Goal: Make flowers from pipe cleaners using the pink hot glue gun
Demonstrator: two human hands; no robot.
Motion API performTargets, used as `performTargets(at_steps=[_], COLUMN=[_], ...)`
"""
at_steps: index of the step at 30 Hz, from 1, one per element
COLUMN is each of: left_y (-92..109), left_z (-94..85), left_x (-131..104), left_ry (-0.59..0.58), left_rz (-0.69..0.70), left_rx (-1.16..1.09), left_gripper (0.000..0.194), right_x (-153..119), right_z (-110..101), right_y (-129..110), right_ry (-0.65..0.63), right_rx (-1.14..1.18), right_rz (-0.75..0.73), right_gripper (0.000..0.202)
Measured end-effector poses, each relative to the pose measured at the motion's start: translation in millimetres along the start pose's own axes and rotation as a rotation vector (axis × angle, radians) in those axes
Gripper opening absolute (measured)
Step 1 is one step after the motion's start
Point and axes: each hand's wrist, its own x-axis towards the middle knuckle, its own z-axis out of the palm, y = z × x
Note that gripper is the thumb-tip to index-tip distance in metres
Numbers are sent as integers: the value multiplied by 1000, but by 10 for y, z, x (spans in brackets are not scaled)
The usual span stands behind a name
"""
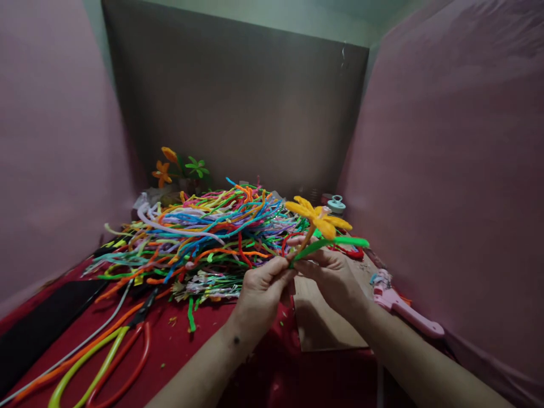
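Plainly, the heap of fuzzy stems (216,226) is biggest, with scissors (138,315) nearer us at its left. Right of the heap, our left hand (263,283) pinches the yellow flower (318,218) and green strip (352,242) at their base; our right hand (335,277) curls close, its grip unclear. Probably light and bendable, the flower's petals crush easily, so we favour the stalk.

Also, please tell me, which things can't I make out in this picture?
All in the head view:
- Lower end of the yellow fuzzy flower: hidden by the left hand's fingers.
- Handle ends of the yellow-and-red-handled tool: cut off by the bottom edge.
- Underside of the multicoloured fuzzy-stem pile: covered by upper stems.
- Small pale-teal ringed object: too small, dim.
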Motion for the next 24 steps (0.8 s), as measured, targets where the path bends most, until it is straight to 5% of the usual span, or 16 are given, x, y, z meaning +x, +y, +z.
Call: performTargets(at_steps=[10,14,16,22,24], left_y=[-8,12,43,-47,-117], left_z=[-150,-179,-172,-73,-54], left_x=[25,31,45,41,23], left_ry=[-445,-547,-487,10,55], left_rz=[-346,-418,-356,186,269], left_rx=[-651,-658,-489,315,481], left_gripper=[12,14,17,16,14], right_x=[220,168,141,107,83], right_z=[-171,-130,-120,-81,-29], right_y=[-13,-21,5,156,157], right_ry=[-427,-388,-262,25,69], right_rx=[25,51,51,100,98], right_rz=[43,76,40,22,8], right_gripper=[15,14,11,14,10])
